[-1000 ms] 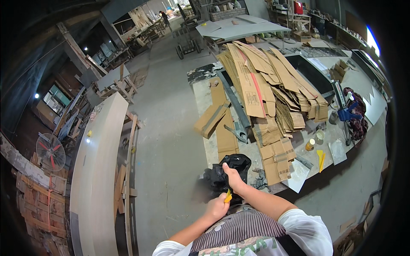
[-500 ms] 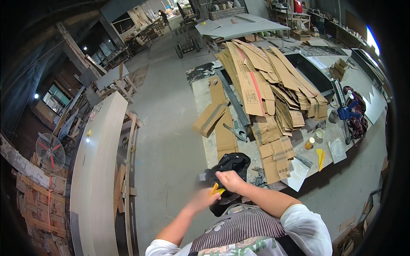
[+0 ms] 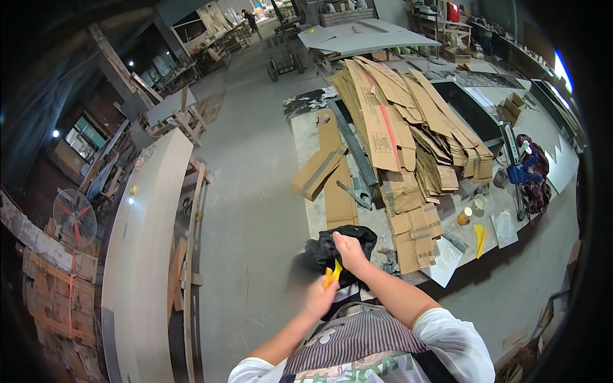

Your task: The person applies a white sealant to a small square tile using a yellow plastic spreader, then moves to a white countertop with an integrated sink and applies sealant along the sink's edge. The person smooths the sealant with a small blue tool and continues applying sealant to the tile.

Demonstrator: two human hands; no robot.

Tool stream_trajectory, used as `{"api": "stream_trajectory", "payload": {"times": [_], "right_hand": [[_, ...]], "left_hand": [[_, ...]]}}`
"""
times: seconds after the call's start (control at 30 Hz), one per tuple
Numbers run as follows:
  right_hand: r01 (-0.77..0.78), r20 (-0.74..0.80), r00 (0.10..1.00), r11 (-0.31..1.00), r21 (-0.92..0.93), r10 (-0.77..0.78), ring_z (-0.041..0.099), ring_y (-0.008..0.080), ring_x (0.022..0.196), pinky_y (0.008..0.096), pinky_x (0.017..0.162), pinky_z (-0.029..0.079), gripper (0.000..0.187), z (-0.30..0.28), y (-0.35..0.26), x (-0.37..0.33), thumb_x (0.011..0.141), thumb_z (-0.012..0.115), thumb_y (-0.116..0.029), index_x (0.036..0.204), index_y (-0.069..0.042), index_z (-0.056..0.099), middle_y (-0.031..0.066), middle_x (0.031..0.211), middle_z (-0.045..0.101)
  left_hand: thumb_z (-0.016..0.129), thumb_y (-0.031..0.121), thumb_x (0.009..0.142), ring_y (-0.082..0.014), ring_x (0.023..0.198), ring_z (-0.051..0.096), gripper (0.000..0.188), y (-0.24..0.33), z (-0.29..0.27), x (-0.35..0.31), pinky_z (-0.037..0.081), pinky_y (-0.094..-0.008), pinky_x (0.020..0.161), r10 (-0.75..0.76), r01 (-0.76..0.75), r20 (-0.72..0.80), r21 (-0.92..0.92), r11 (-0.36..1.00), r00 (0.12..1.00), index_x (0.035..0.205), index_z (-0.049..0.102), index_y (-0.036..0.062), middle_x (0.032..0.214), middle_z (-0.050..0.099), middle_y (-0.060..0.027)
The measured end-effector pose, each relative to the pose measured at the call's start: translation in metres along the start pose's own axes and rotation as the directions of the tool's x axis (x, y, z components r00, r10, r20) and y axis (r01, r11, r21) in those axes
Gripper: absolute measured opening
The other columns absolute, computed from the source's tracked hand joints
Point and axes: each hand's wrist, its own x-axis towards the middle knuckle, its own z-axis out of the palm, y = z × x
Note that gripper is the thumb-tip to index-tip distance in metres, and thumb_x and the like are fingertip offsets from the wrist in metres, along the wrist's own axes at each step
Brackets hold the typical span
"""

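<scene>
My left hand [image 3: 319,297] is closed round a yellow plastic scraper [image 3: 333,273], its flat end pointing up toward the right hand. Just right of it, my right hand [image 3: 350,254] is closed on a bunched black cloth item [image 3: 361,235], perhaps a bag; its exact kind is unclear. That black item hangs at the near edge of the worktable [image 3: 306,142], in front of my striped apron [image 3: 364,332]. Both hands are close together, with the left one slightly smeared by motion. Another yellow scraper [image 3: 479,240] lies on the table to the right.
A tall heap of flattened cardboard [image 3: 383,121] covers the table's middle. Near it lie a grey clamp-like tool [image 3: 356,195], a small orange-brown jar [image 3: 464,216] and a blue-handled clamp [image 3: 525,171]. A long pale panel [image 3: 143,242] rests on wooden supports at the left, beside a fan [image 3: 75,217].
My left hand has dropped slightly and shifted right, and more of the yellow scraper shows. The right hand has risen a little, still gripping the black cloth item. My view has shifted slightly.
</scene>
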Motion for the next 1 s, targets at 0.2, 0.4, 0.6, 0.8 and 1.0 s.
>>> {"api": "stream_trajectory", "payload": {"times": [0.2, 0.4, 0.6, 0.8, 1.0], "right_hand": [[-0.015, -0.194, 0.981, 0.999, 0.045, 0.023, 0.044, 0.0104, 0.064, 0.0291, 0.061, 0.041, 0.041, -0.016, 0.023, 0.016, 0.100, 0.046, -0.030, 0.076, 0.000, 0.058, 0.0003, 0.064, 0.051], [-0.268, 0.006, 0.938, 0.714, 0.647, 0.347, 0.054, 0.0102, 0.079, 0.0238, 0.075, 0.045, 0.040, -0.013, -0.012, 0.018, 0.099, 0.048, -0.038, 0.101, -0.001, 0.062, 0.0028, 0.087, 0.062], [0.156, 0.264, 0.957, 0.979, -0.130, -0.117, 0.062, 0.0247, 0.091, 0.0335, 0.081, 0.049, 0.036, -0.001, -0.054, -0.010, 0.088, 0.063, -0.028, 0.110, 0.000, 0.059, 0.0134, 0.103, 0.063], [0.022, 0.115, 0.993, 0.949, -0.316, 0.015, 0.064, 0.0341, 0.079, 0.0365, 0.071, 0.050, 0.033, 0.004, -0.047, -0.024, 0.087, 0.064, -0.031, 0.090, 0.002, 0.061, 0.0206, 0.083, 0.064], [-0.063, -0.237, 0.971, 0.962, -0.266, -0.002, 0.059, 0.0280, 0.066, 0.0360, 0.065, 0.048, 0.035, -0.013, 0.004, 0.001, 0.087, 0.066, -0.033, 0.084, 0.002, 0.060, 0.0184, 0.076, 0.063]], "left_hand": [[0.058, 0.020, 0.092, -0.0029, 0.043, 0.031, 0.018, 0.013, -0.081, -0.005, 0.024, -0.0215, 0.039, -0.220, 0.277, 0.188, -0.375, 0.885, 0.957, 0.087, 0.059, 0.0030, 0.056, 0.040, 0.0070], [0.057, 0.019, 0.093, -0.0020, 0.046, 0.032, 0.016, 0.025, -0.083, 0.002, 0.025, -0.0201, 0.042, -0.250, 0.308, 0.188, -0.427, 0.850, 0.950, 0.091, 0.058, 0.0026, 0.059, 0.041, 0.0071], [0.059, 0.019, 0.091, -0.0044, 0.057, 0.044, 0.017, -0.017, -0.062, 0.020, 0.036, -0.0210, 0.051, -0.145, 0.213, 0.279, -0.231, 0.949, 0.949, 0.092, 0.062, 0.0029, 0.068, 0.052, 0.0044], [0.058, 0.024, 0.089, -0.0134, 0.067, 0.056, 0.022, 0.006, -0.052, 0.014, 0.046, -0.0292, 0.061, -0.091, 0.102, 0.371, -0.009, 0.995, 0.924, 0.091, 0.064, 0.0027, 0.076, 0.062, -0.0043], [0.056, 0.027, 0.090, -0.0424, 0.075, 0.060, 0.025, 0.032, -0.018, -0.014, 0.046, -0.0481, 0.065, 0.049, -0.122, 0.251, 0.285, 0.951, 0.967, 0.092, 0.057, 0.0022, 0.080, 0.061, -0.0232]]}}
